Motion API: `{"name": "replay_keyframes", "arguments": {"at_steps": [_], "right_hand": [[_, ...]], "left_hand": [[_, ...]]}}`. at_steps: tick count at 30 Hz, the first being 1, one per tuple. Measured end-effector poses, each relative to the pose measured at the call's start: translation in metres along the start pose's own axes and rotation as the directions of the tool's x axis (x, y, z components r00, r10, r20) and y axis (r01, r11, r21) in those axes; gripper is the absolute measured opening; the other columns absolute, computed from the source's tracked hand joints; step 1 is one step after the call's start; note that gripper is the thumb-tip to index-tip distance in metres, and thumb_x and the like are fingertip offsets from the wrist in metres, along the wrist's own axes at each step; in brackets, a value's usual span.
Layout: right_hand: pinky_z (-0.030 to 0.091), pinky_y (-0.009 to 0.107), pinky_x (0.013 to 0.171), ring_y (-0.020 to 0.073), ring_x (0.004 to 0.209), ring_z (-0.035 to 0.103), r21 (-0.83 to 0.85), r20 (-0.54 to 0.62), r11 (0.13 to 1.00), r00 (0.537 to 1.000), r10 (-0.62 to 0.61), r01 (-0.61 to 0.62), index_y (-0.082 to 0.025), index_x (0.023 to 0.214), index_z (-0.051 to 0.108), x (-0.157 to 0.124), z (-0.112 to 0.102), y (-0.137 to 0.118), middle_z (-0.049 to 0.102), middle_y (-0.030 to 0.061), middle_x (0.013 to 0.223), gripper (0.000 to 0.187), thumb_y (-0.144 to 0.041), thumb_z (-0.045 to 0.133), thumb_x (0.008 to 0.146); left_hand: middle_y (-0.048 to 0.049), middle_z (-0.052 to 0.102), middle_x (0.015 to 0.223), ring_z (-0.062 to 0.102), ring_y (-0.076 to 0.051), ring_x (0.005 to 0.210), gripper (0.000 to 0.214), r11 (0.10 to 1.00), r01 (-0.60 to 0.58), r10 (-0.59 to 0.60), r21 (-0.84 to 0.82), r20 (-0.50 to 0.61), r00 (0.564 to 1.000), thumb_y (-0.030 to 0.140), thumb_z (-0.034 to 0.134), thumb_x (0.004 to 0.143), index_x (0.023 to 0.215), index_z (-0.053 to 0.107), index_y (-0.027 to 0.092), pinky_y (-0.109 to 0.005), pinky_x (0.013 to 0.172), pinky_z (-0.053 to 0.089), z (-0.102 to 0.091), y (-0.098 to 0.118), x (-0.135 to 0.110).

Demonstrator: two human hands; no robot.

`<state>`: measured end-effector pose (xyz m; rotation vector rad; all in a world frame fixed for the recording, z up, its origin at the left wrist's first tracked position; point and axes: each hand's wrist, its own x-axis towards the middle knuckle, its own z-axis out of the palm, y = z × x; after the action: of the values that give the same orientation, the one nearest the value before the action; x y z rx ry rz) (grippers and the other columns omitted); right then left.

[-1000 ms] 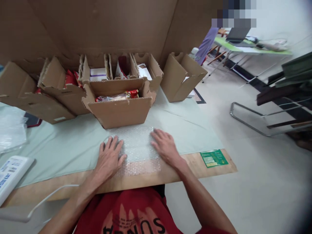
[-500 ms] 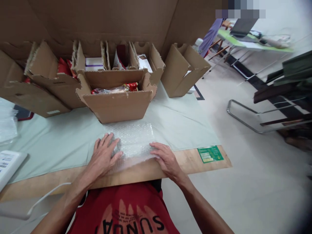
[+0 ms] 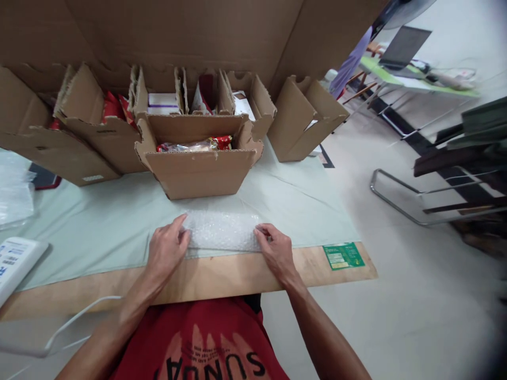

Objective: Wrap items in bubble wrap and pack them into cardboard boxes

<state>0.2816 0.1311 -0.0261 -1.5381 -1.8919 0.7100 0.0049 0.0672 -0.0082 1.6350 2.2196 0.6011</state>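
Head | clear plastic bubble-wrap sheet [image 3: 224, 231] now folded narrower, more compact | left hand [image 3: 168, 245], right hand [image 3: 276, 250]: fingers nearly closed, pinching ends

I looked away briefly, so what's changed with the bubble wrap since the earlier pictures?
The clear plastic bubble-wrap sheet has been folded forward into a narrower strip, off the pale wooden table edge. The left hand and right hand, earlier laid flat on it, now hold its ends. The brown cardboard boxes and green rectangular card stayed put.
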Motion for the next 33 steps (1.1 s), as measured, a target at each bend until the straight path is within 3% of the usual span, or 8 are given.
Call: {"name": "replay_keyframes", "arguments": {"at_steps": [5,10,13,16,19,24,29,33], "right_hand": [[0.051,0.044,0.087,0.03,0.095,0.066,-0.354,-0.001,0.926,0.99,-0.143,0.134,-0.019,0.112,0.068,0.01,-0.001,0.009,0.073,0.0128,0.103,0.027,-0.037,0.058,0.094],[0.046,0.054,0.097,0.0383,0.122,0.056,-0.438,0.112,0.878,0.981,-0.16,0.194,-0.017,0.117,0.066,0.032,0.001,0.008,0.059,0.0192,0.142,0.033,-0.036,0.065,0.09],[0.047,0.051,0.098,0.0356,0.122,0.058,-0.299,0.184,0.929,0.969,-0.166,0.216,-0.019,0.093,0.066,0.036,0.0,0.002,0.065,0.0163,0.134,0.011,-0.028,0.064,0.087],[0.053,0.039,0.081,0.0257,0.094,0.067,-0.068,0.19,0.992,0.977,-0.095,0.109,-0.022,0.088,0.063,0.02,-0.007,-0.005,0.073,0.0087,0.102,0.006,-0.027,0.06,0.088],[0.05,0.029,0.065,0.0169,0.068,0.061,0.142,0.254,0.988,0.967,0.028,-0.066,-0.021,0.115,0.063,-0.017,-0.017,-0.013,0.067,0.0003,0.081,0.027,-0.027,0.059,0.089],[0.054,0.029,0.071,0.0166,0.074,0.065,0.339,0.404,0.911,0.911,0.085,-0.236,-0.019,0.157,0.037,-0.08,-0.012,-0.028,0.072,0.003,0.09,0.071,-0.026,0.06,0.09],[0.056,0.037,0.091,0.0259,0.103,0.07,0.365,0.423,0.877,0.895,0.143,-0.313,-0.021,0.118,0.075,-0.1,-0.003,-0.033,0.076,0.0103,0.116,0.033,-0.036,0.061,0.091],[0.056,0.032,0.075,0.0216,0.082,0.07,0.452,0.478,0.779,0.856,0.198,-0.433,-0.02,0.109,0.078,-0.097,-0.005,-0.031,0.077,0.0087,0.098,0.033,-0.043,0.067,0.089]], "left_hand": [[-0.0173,0.072,0.106,0.067,-0.034,0.1,0.05,0.928,-0.103,0.105,0.358,0.014,0.994,0.031,0.047,0.095,0.138,0.056,0.01,-0.042,0.085,0.048,0.004,0.007,0.008],[-0.02,0.07,0.109,0.066,-0.037,0.101,0.054,0.885,-0.085,0.064,0.458,0.061,0.996,0.033,0.046,0.096,0.143,0.049,0.007,-0.044,0.084,0.047,-0.001,0.004,0.003],[-0.0167,0.072,0.107,0.067,-0.035,0.103,0.052,0.904,-0.111,0.07,0.412,0.114,0.991,0.023,0.043,0.095,0.145,0.046,0.009,-0.043,0.085,0.047,-0.001,0.002,0.002],[-0.0141,0.073,0.104,0.068,-0.032,0.102,0.052,0.925,-0.126,0.095,0.358,0.102,0.99,0.016,0.041,0.094,0.145,0.045,0.01,-0.042,0.084,0.047,-0.004,0.004,0.003],[-0.0146,0.073,0.105,0.067,-0.032,0.101,0.052,0.921,-0.175,0.175,0.349,0.03,0.984,0.014,0.042,0.093,0.144,0.048,0.012,-0.043,0.086,0.047,-0.006,0.014,0.012],[-0.0161,0.071,0.107,0.064,-0.033,0.101,0.05,0.875,-0.306,0.33,0.376,-0.002,0.944,0.012,0.05,0.092,0.141,0.054,0.013,-0.046,0.089,0.048,0.007,0.042,0.038],[-0.0162,0.067,0.119,0.061,-0.032,0.109,0.043,0.867,-0.487,0.491,0.105,-0.012,0.871,0.012,0.051,0.092,0.135,0.058,0.013,-0.049,0.095,0.05,0.01,0.04,0.013],[-0.0079,0.067,0.124,0.058,-0.023,0.12,0.062,0.752,-0.581,0.654,-0.313,0.239,0.718,-0.002,0.046,0.078,0.135,0.056,0.023,-0.043,0.104,0.05,-0.013,0.013,-0.041]]}}
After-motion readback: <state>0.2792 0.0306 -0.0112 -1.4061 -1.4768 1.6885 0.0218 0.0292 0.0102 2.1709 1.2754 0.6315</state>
